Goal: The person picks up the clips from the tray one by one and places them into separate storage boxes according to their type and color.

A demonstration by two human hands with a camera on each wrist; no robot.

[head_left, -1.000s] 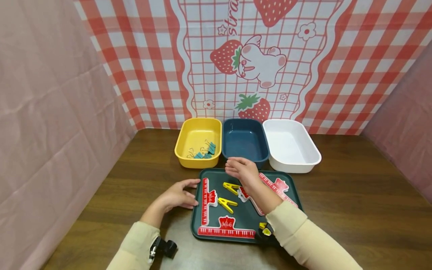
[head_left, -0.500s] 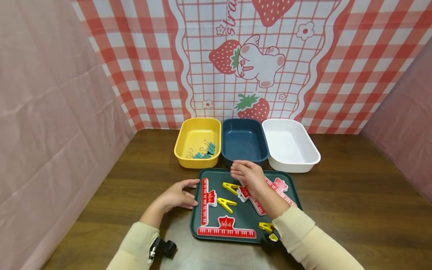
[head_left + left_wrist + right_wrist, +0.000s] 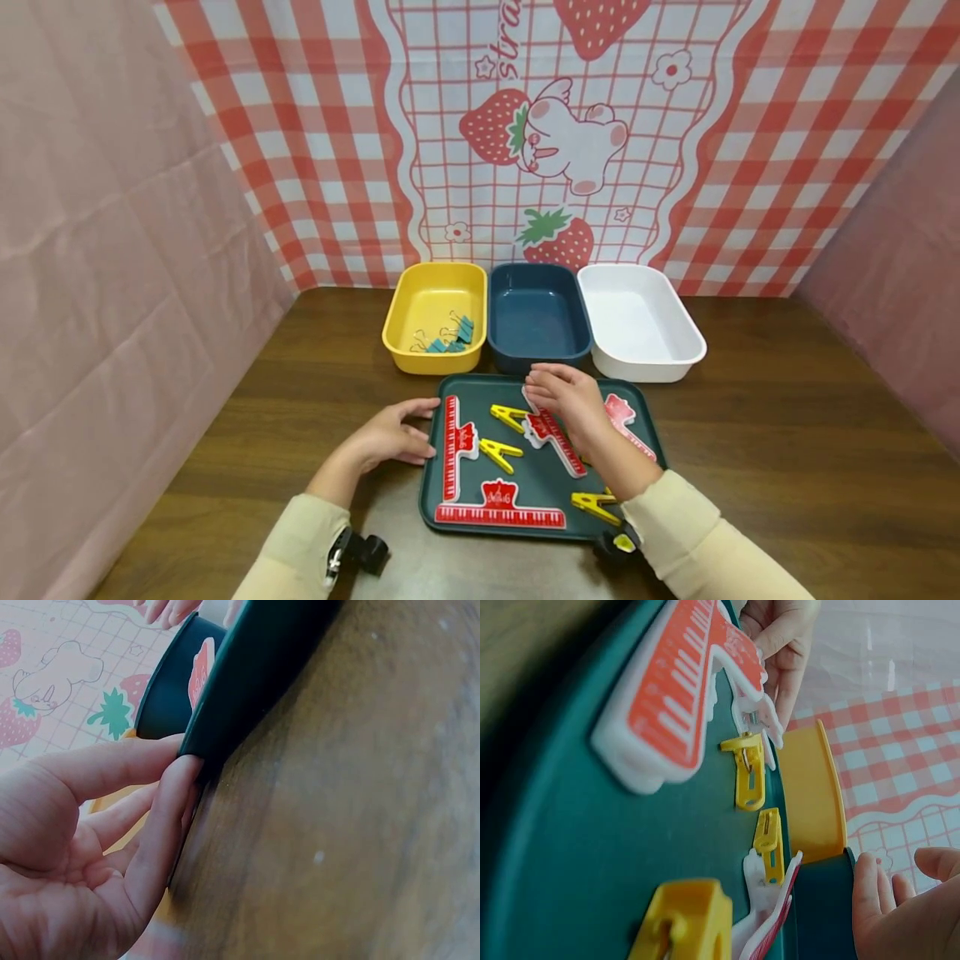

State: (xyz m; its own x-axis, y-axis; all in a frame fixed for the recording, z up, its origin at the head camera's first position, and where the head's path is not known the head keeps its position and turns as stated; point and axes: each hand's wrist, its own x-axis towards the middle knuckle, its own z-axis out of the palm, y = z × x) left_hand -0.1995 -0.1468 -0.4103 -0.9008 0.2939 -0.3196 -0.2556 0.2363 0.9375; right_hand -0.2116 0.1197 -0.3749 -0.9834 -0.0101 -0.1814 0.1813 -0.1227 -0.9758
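A dark green tray holds several red-and-white clips printed with piano keys, and several yellow clothespins. At the tray's left rim is my left hand, thumb and fingers touching the edge; the left wrist view shows the fingertips against the rim. Nothing is held in my right hand, which hovers over the tray's upper right with loosely bent fingers. Below it lies a tilted piano-key clip; my right forearm partly covers another clip and a clothespin.
Behind the tray stand three bins side by side: a yellow bin with teal binder clips in it, a dark blue bin and a white bin. A checked strawberry cloth hangs behind them.
My right hand has drawn back from near the blue bin, toward the right and nearer to me. More of the tilted clip and the front-right clothespin shows. My left hand stays at the rim.
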